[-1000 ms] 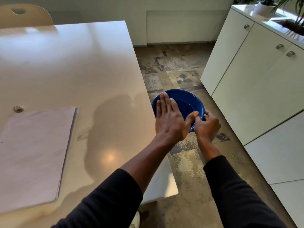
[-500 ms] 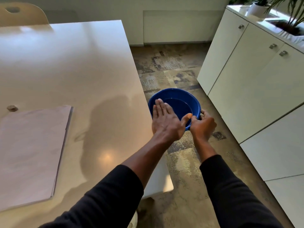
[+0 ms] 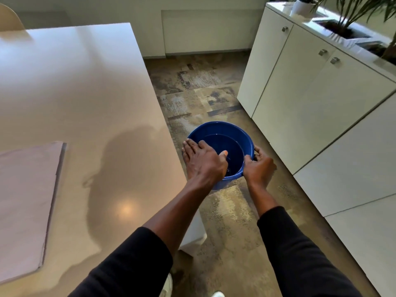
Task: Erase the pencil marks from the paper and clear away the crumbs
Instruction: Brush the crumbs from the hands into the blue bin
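A blue bowl (image 3: 222, 133) is held in the air just past the right edge of the table (image 3: 85, 93). My right hand (image 3: 259, 168) grips its near right rim, thumb inside and fingers outside. My left hand (image 3: 203, 161) lies flat with straight fingers at the table's edge, its thumb reaching over the bowl's left rim. A stack of paper (image 3: 25, 198) lies on the table at the far left. No crumbs or pencil marks are visible from here.
White cabinets (image 3: 310, 99) with metal knobs stand to the right, with potted plants (image 3: 351, 20) on top. A patterned floor (image 3: 199, 86) runs between table and cabinets. A chair back (image 3: 8, 18) shows at the table's far left corner.
My left hand has slid toward the bowl, dropping lower over its left rim. My right hand keeps its grip on the bowl. The view has shifted so the paper sits further left.
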